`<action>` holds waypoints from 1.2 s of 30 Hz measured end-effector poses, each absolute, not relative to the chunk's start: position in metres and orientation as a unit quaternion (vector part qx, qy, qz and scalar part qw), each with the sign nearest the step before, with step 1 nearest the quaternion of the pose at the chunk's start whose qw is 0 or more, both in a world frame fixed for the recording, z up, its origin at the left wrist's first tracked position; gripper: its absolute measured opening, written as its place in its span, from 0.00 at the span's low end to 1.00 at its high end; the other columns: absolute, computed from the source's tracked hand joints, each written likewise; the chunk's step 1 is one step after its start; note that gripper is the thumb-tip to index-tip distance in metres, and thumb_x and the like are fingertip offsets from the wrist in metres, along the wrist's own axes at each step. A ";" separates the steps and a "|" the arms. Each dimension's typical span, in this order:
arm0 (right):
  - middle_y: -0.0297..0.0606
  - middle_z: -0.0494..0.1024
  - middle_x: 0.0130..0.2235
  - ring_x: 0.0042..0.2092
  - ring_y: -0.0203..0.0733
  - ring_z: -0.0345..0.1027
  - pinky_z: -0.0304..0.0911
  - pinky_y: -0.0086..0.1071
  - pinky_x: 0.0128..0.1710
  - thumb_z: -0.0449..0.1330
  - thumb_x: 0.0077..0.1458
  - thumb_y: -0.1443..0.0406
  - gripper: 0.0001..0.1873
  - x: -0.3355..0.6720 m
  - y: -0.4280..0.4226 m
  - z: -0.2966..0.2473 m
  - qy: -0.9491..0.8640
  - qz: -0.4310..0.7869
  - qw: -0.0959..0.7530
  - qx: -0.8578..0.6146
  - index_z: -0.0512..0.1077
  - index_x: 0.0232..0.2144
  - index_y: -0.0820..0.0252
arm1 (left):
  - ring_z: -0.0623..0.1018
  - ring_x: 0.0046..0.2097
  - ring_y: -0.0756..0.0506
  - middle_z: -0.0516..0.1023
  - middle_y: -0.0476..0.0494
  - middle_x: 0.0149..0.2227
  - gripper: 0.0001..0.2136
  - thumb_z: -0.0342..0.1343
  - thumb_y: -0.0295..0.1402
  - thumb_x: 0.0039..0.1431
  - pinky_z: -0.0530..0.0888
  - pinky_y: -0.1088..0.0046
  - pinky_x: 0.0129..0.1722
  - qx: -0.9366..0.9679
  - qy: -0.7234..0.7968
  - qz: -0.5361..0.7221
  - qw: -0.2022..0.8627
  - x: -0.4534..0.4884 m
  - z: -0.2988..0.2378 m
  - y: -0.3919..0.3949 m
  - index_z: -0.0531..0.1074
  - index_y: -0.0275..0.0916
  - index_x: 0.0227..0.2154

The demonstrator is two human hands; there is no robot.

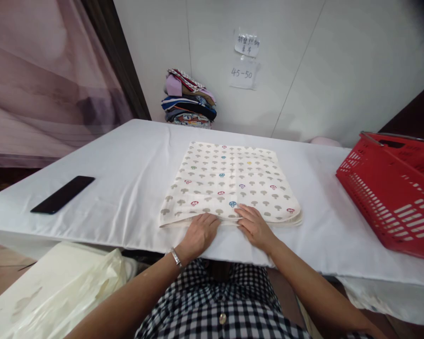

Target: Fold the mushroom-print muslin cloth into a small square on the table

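Observation:
A folded cream cloth point(229, 181) printed with grey and coloured mushrooms lies flat on the white-covered table in front of me. Its layers part slightly along the near edge, most visibly at the left corner. My left hand point(199, 235), with a silver bracelet at the wrist, is closed on that near edge, left of the middle; its fingertips are partly hidden. A short way to the right, my right hand point(256, 228) holds the same edge, with fingers over the top layer and the thumb lower, at the layered rim.
A black phone-like slab point(62, 194) lies on the table point(127, 160) at the left. At the right stands a red plastic basket point(392, 197). Behind the table's far edge rises a stack of folded fabrics point(190, 101) against the wall. A pale plastic bag point(88, 292) sits lower left.

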State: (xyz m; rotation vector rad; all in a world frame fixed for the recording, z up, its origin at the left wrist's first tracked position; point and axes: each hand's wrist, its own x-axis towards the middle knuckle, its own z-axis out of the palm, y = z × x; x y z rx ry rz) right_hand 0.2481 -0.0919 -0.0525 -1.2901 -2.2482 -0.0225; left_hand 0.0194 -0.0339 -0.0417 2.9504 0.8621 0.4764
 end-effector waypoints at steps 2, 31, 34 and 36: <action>0.44 0.68 0.53 0.59 0.47 0.52 0.54 0.47 0.55 0.51 0.58 0.68 0.08 0.248 -0.092 -0.052 -0.837 -0.001 0.267 -0.477 0.70 0.34 0.59 | 0.69 0.40 0.44 0.71 0.43 0.37 0.09 0.44 0.27 0.60 0.67 0.65 0.41 0.949 0.278 0.147 0.020 0.019 -0.040 -0.036 0.69 0.39 0.38; 0.39 0.70 0.34 0.36 0.40 0.58 0.57 0.34 0.35 0.46 0.61 0.69 0.14 0.218 -0.064 -0.044 -0.856 -0.051 0.199 -0.475 0.73 0.35 0.58 | 0.68 0.42 0.44 0.70 0.43 0.38 0.11 0.45 0.27 0.59 0.67 0.63 0.42 0.924 0.319 0.193 0.081 0.016 -0.041 -0.055 0.68 0.40 0.43; 0.39 0.70 0.35 0.37 0.41 0.59 0.58 0.34 0.37 0.47 0.61 0.68 0.13 0.216 -0.069 -0.050 -0.851 -0.041 0.194 -0.487 0.72 0.38 0.58 | 0.69 0.42 0.44 0.71 0.43 0.40 0.11 0.45 0.27 0.60 0.68 0.63 0.44 0.919 0.321 0.208 0.093 0.014 -0.043 -0.056 0.67 0.39 0.44; 0.39 0.70 0.36 0.37 0.41 0.59 0.58 0.34 0.37 0.47 0.61 0.68 0.13 0.215 -0.071 -0.051 -0.848 -0.037 0.190 -0.494 0.72 0.38 0.58 | 0.69 0.44 0.44 0.72 0.42 0.42 0.12 0.45 0.27 0.60 0.68 0.63 0.46 0.914 0.321 0.230 0.095 0.013 -0.048 -0.057 0.66 0.39 0.45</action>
